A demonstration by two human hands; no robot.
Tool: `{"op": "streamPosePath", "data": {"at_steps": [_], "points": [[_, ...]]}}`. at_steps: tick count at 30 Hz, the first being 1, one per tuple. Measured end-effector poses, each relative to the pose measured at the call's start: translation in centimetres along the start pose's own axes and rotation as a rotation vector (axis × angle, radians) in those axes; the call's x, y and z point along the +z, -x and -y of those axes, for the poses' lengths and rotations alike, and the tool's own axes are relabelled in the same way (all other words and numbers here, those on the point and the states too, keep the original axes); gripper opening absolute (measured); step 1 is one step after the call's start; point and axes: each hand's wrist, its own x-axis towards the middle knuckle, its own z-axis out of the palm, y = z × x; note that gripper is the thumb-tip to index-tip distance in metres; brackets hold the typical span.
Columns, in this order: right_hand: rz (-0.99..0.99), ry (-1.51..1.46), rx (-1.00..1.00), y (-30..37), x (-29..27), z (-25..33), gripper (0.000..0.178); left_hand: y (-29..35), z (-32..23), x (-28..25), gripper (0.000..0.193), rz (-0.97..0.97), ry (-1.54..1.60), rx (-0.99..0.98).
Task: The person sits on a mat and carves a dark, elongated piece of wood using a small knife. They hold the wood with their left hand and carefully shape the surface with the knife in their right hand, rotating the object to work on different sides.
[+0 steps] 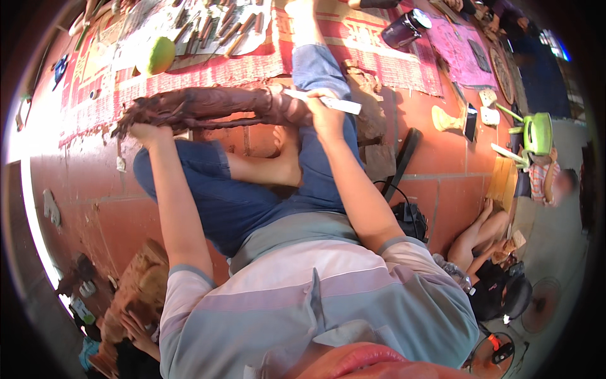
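Observation:
A long, dark reddish-brown wood carving [214, 106] lies crosswise above my bent legs, its left end rough and branching, its right end rounder and smoother. My left hand [150, 134] is closed around the underside of the branching end, with the fingers mostly hidden. At the other end, my right hand [326, 119] grips a white stick-shaped tool [344, 105] beside the rounded part. One end of that tool lies against or just over the carving; its exact kind cannot be made out.
Carving chisels [218, 28] lie in rows on a pale sheet ahead, near a green-yellow ball-shaped fruit [156, 55]. A dark tumbler [404, 30] stands on the red mat [353, 44]. Wood chunks [366, 104] sit right of my leg. Other people work at both sides, near a green chair [538, 134].

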Motion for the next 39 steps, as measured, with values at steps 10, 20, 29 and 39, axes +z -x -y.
{"op": "streamPosePath", "data": {"at_steps": [10, 20, 29, 39], "points": [[-0.081, -0.024, -0.059, 1.5, 0.6, -2.3, 0.015, 4.6, -2.6, 3.1, 0.06, 0.046, -0.133, -0.147], [-0.213, 0.124, -0.317, 1.0, 2.0, -2.0, 0.012, 6.5, -2.9, 3.3, 0.055, 0.094, -0.23, -0.133], [-0.252, -0.082, 0.0, 1.0, 2.5, -1.2, 0.007, 7.8, -2.0, 3.8, 0.051, 0.139, -0.305, -0.143], [-0.274, 0.35, -0.141, 0.4, 0.3, 0.7, 0.005, 9.2, 0.3, 5.1, 0.048, 0.166, -0.341, -0.187]]}}
